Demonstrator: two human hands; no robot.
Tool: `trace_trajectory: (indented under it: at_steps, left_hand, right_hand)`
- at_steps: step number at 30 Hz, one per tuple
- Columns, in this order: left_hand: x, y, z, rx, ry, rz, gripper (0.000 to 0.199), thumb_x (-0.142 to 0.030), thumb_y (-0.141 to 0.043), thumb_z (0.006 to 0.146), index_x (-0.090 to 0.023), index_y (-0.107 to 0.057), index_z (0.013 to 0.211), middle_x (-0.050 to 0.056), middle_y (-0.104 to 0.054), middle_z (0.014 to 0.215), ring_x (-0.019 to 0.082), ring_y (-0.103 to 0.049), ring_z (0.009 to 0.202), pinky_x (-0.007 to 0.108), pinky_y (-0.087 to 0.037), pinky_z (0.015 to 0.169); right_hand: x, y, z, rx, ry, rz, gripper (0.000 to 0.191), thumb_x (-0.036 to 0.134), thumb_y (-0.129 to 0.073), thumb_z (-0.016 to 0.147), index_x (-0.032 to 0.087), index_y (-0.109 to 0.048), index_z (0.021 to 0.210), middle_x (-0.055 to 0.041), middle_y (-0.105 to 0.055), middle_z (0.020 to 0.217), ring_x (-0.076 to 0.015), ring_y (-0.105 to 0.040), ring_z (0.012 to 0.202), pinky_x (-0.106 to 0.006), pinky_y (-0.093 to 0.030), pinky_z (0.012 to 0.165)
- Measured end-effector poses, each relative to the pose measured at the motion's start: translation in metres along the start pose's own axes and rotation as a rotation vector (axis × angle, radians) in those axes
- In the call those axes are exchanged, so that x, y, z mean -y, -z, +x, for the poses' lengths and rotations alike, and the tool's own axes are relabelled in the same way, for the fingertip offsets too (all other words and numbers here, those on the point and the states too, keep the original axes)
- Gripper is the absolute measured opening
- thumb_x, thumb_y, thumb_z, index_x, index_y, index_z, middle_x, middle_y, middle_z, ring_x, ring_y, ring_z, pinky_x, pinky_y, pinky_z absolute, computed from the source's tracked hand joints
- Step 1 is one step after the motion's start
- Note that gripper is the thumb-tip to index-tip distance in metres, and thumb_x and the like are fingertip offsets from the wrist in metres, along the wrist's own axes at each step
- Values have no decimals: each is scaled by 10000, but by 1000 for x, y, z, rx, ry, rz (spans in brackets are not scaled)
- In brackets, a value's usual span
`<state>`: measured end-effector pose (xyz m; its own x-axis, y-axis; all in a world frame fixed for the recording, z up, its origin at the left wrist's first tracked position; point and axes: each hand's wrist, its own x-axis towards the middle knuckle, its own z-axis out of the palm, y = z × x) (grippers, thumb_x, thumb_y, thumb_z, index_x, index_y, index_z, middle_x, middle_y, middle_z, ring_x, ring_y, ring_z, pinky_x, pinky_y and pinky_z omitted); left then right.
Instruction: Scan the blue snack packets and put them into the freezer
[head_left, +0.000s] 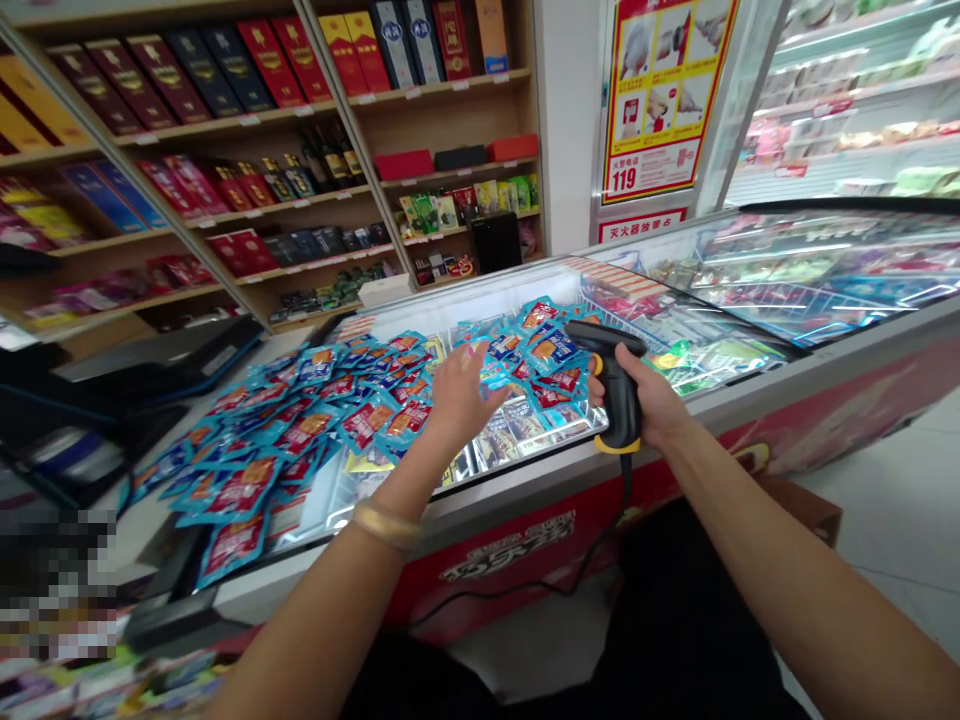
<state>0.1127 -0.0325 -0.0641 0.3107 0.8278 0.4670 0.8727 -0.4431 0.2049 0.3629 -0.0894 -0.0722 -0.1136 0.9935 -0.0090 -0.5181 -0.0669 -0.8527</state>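
Observation:
My right hand (658, 402) is wrapped round the grip of a black and yellow barcode scanner (619, 395), its head tilted to the left over the snack packets. A black cable runs down from the scanner's base. Slightly blurred, my left hand (456, 398) hovers over the freezer with its fingers apart and nothing in them. A large heap of blue and red snack packets (307, 425) lies to its left on the freezer's glass top. Another pile of the same packets (546, 350) sits between the two hands, partly behind the scanner.
The chest freezer (540, 465) stretches across in front of me, with frozen goods under its glass on the right. Shelves of boxed bottles (262, 120) line the back wall. A red and yellow poster (664, 100) hangs beside a lit display fridge (855, 110).

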Motion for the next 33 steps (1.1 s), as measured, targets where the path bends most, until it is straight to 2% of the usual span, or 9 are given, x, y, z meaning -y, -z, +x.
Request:
trace_trajectory:
  at_steps: [4, 7, 11, 16, 21, 24, 28, 30, 33]
  left_hand:
    - [52, 24, -41, -33, 99, 48, 672, -427, -643, 818, -172, -447, 1408, 201, -518, 1386, 361, -473, 1305, 530, -396, 1067]
    - [75, 33, -65, -23, 160, 95, 627, -438, -623, 828, -184, -474, 1381, 178, -596, 1297, 352, -536, 1227, 530, -417, 1037]
    - [81, 33, -81, 1, 190, 120, 559, -420, -576, 859, -193, -497, 1363, 159, -633, 1261, 350, -548, 1209, 536, -412, 1030]
    - [75, 27, -83, -75, 246, 25, 517, -374, -645, 796, -185, -586, 1273, 178, -628, 1257, 383, -526, 1231, 565, -395, 1039]
    - [68, 30, -82, -344, 281, -448, 480, -381, -732, 711, -205, -643, 1148, 127, -672, 1141, 316, -597, 1134, 489, -432, 1034]
    - [65, 38, -79, -498, 501, -997, 374, -455, -640, 796, -201, -634, 1071, 93, -687, 1063, 259, -655, 1023, 434, -520, 921]
    - [62, 51, -77, -472, 785, -1580, 295, -422, -496, 882, -177, -605, 1006, 86, -718, 954, 250, -703, 929, 464, -563, 855]
    - [60, 55, -77, -424, 816, -1669, 249, -353, -499, 876, -164, -597, 1005, 87, -730, 913, 256, -717, 897, 489, -566, 864]
    - [56, 55, -78, -394, 757, -1688, 189, -231, -564, 816, -182, -569, 999, 57, -737, 892, 245, -727, 864, 516, -568, 876]
  right_hand:
    - [-23, -38, 5, 81, -26, -13, 485, 635, -738, 677, 186, -583, 776, 12, -567, 573, -116, -513, 522, -233, -415, 498]
    - [-41, -67, 8, 159, -75, -13, 516, 645, -765, 632, 181, -584, 768, 11, -578, 569, -112, -510, 514, -229, -409, 492]
    - [-60, -93, 9, 244, -140, -35, 517, 648, -749, 652, 171, -603, 787, 8, -592, 571, -109, -519, 496, -227, -408, 485]
    - [-67, -99, 8, 277, -160, -107, 491, 626, -731, 696, 159, -621, 805, 0, -600, 574, -108, -528, 501, -225, -419, 498]
    - [-65, -95, 5, 287, -143, -137, 490, 634, -708, 717, 163, -619, 817, -1, -595, 574, -110, -524, 510, -227, -415, 500]
    - [-64, -96, 3, 295, -133, -174, 500, 640, -715, 702, 164, -613, 813, -1, -593, 566, -112, -522, 503, -232, -413, 495]
    - [-63, -99, 1, 302, -152, -218, 528, 653, -746, 649, 162, -603, 775, -4, -586, 546, -111, -505, 477, -242, -402, 470]
    - [-63, -100, 0, 310, -170, -235, 548, 664, -760, 622, 158, -607, 769, -1, -583, 538, -106, -499, 472, -239, -399, 469]
    - [-65, -100, 0, 323, -190, -259, 575, 679, -770, 597, 153, -617, 775, 2, -588, 537, -101, -500, 475, -233, -402, 477]
